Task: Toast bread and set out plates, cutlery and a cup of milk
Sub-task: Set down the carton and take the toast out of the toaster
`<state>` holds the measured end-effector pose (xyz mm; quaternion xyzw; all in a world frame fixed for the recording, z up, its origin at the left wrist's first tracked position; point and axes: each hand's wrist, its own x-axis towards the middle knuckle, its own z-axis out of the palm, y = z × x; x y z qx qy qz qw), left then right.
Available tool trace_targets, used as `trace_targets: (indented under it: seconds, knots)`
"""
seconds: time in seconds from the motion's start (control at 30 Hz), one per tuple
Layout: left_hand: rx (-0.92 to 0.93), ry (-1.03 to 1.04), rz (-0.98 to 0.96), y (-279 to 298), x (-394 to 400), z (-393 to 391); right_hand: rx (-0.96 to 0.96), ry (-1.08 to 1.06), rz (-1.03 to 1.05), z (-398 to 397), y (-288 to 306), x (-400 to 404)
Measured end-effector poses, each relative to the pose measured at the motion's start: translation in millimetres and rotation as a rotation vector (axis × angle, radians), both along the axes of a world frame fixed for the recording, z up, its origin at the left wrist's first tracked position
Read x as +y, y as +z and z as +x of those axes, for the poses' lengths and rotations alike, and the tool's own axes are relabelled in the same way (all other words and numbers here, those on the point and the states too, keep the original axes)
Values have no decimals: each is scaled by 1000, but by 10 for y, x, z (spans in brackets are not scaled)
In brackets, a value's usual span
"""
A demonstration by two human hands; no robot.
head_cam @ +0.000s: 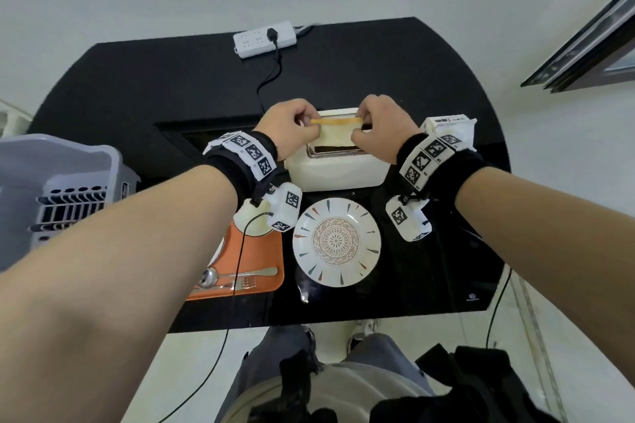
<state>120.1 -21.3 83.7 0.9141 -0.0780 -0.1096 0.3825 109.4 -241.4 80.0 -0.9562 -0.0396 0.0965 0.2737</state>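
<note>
A slice of bread (pixel 336 133) stands upright over the near slot of the cream toaster (pixel 338 171) at the middle of the black counter. My left hand (pixel 292 127) pinches its left top corner and my right hand (pixel 381 125) pinches its right top corner. In front of the toaster lies a patterned white plate (pixel 336 242). To its left an orange tray (pixel 256 261) carries a spoon (pixel 209 277), a fork (pixel 240 283) and a white cup (pixel 254 221), partly hidden by my left wrist. A milk carton (pixel 450 129) stands right of the toaster.
A grey dish rack (pixel 58 189) sits at the left edge. A white power strip (pixel 264 39) lies at the back, with the toaster's black cord (pixel 271 75) running to it. The counter's front edge (pixel 326 319) is near my legs. A cable hangs from each wrist.
</note>
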Motion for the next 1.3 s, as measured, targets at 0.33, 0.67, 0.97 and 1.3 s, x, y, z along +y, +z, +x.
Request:
trace_targets:
  seconds: [0.33,0.67,0.97,1.3]
  knots:
    - [49,223,3,159,1037,-629,145,206,180,-205,174,1006]
    - [242,447,27,-466,2574,-1104,375,202,152,-546,-471,2700]
    - [390,496,165,-1191,3075,-1213,557,34,99,-735,-1129,3446]
    - [482,417,350,-1460,3055,-1120,671,38,-12,-752,-1406,3563]
